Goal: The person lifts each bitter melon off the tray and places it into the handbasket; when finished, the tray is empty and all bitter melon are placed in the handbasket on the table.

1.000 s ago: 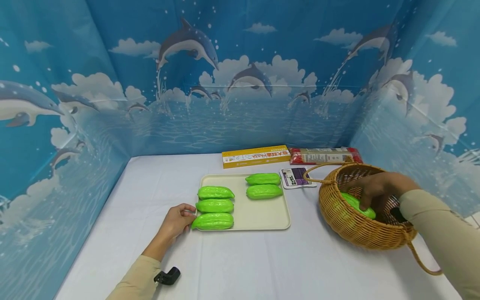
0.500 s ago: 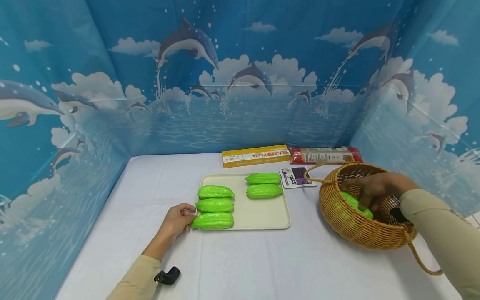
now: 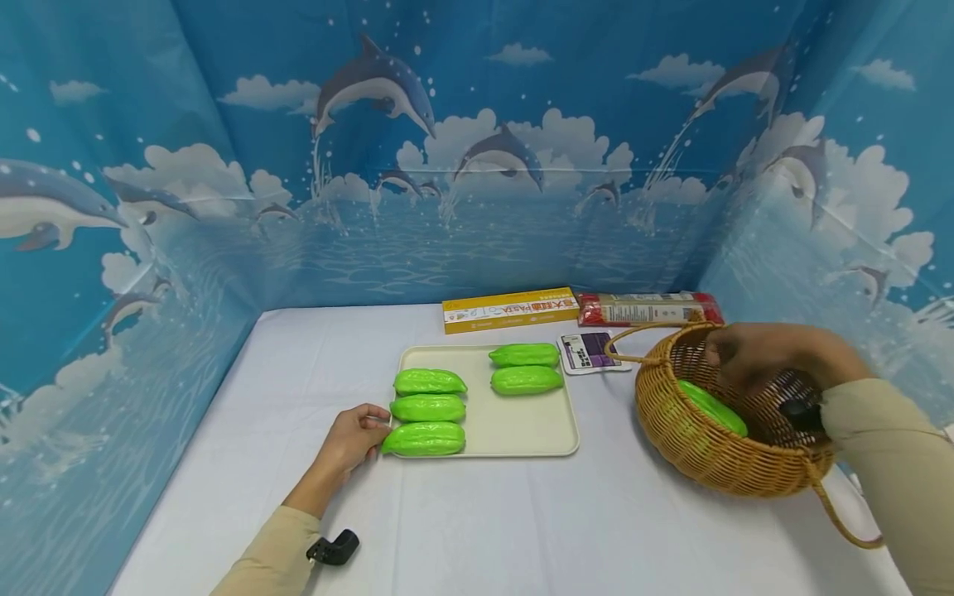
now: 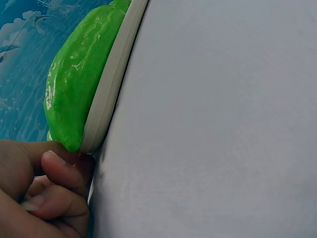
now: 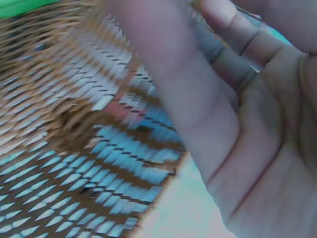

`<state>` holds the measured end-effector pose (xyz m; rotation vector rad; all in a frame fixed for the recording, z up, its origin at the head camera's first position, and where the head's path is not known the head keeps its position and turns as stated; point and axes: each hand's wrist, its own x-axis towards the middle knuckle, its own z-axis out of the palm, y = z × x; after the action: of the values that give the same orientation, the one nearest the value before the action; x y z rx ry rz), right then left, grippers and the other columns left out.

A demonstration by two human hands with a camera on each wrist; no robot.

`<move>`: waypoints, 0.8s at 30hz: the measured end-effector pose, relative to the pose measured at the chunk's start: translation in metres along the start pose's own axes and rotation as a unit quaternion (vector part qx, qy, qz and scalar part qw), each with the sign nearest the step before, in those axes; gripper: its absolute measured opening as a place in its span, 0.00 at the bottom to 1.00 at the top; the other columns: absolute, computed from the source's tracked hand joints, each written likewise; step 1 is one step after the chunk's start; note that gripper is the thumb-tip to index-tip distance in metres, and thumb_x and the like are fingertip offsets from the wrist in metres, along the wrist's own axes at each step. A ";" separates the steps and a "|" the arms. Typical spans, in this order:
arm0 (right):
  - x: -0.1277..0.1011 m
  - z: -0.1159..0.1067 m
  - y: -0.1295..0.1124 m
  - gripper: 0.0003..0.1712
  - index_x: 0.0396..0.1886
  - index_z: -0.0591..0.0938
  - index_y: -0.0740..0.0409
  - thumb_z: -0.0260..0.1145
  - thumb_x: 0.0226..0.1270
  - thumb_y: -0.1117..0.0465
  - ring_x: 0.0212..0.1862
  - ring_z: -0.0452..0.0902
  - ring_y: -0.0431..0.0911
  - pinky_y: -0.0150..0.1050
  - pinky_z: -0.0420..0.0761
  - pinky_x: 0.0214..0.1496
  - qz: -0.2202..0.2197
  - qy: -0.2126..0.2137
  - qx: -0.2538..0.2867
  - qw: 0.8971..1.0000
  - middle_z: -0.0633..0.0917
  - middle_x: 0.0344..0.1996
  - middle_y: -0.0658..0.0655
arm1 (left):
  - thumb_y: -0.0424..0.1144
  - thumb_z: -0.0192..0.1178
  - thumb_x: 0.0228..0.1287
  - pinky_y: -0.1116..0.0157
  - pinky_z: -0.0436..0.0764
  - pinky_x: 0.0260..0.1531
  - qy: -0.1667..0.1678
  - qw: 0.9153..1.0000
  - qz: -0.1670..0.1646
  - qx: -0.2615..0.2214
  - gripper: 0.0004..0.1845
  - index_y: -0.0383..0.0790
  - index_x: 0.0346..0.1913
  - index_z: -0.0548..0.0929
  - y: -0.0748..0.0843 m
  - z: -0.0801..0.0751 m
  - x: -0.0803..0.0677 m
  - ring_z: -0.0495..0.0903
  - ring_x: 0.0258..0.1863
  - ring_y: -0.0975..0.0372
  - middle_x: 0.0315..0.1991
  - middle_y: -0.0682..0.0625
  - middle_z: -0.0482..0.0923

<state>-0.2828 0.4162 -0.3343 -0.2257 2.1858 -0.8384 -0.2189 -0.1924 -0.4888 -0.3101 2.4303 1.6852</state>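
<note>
A cream tray [image 3: 522, 422] holds several bright green bitter gourds in two groups. My left hand [image 3: 354, 434] rests on the white table and pinches the tray's front-left corner [image 4: 111, 84], right by the tip of the nearest gourd [image 3: 423, 439] [image 4: 74, 89]. At the right stands a wicker basket [image 3: 693, 447] with one more green gourd [image 3: 714, 407] lying inside. My right hand [image 3: 745, 356] hovers over the basket's far side, palm [image 5: 237, 124] bare, fingers relaxed, holding nothing. The basket weave [image 5: 74, 148] fills the right wrist view.
A yellow box [image 3: 509, 310] and a red packet [image 3: 647, 309] lie along the back edge. A small purple packet [image 3: 589, 351] sits between tray and basket. The basket's loop handle [image 3: 845, 526] sticks out toward me. Blue dolphin backdrop walls enclose three sides.
My right hand has let go of the gourd in the basket and lifted up and back toward the far rim. The left hand and tray have not moved.
</note>
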 end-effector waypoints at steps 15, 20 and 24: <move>-0.037 0.056 -0.075 0.16 0.43 0.75 0.65 0.64 0.76 0.55 0.26 0.71 0.51 0.44 0.75 0.26 -0.164 0.310 0.061 0.934 0.76 0.27 0.57 | 0.29 0.64 0.66 0.68 0.72 0.18 -0.004 1.000 0.010 -0.006 0.12 0.34 0.51 0.82 -0.003 -0.001 0.002 0.72 0.21 0.62 0.34 0.46 0.78; -0.017 0.101 -0.104 0.04 0.41 0.78 0.62 0.64 0.74 0.66 0.28 0.79 0.47 0.38 0.82 0.28 -0.277 0.286 0.300 0.867 0.81 0.30 0.55 | 0.29 0.64 0.66 0.68 0.73 0.19 -0.004 1.000 0.009 -0.005 0.12 0.34 0.51 0.82 -0.004 0.000 0.003 0.73 0.22 0.62 0.34 0.46 0.78; 0.014 0.135 -0.121 0.05 0.43 0.79 0.58 0.67 0.72 0.67 0.36 0.82 0.44 0.35 0.85 0.39 -0.282 0.263 0.439 0.811 0.81 0.35 0.52 | 0.29 0.64 0.66 0.69 0.72 0.19 -0.002 1.000 0.008 -0.003 0.12 0.35 0.51 0.82 -0.003 0.000 0.003 0.73 0.22 0.62 0.34 0.46 0.78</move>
<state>-0.2074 0.2501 -0.3320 -0.1785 1.9320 -2.3878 -0.2212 -0.1941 -0.4921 -0.2888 2.4304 1.6979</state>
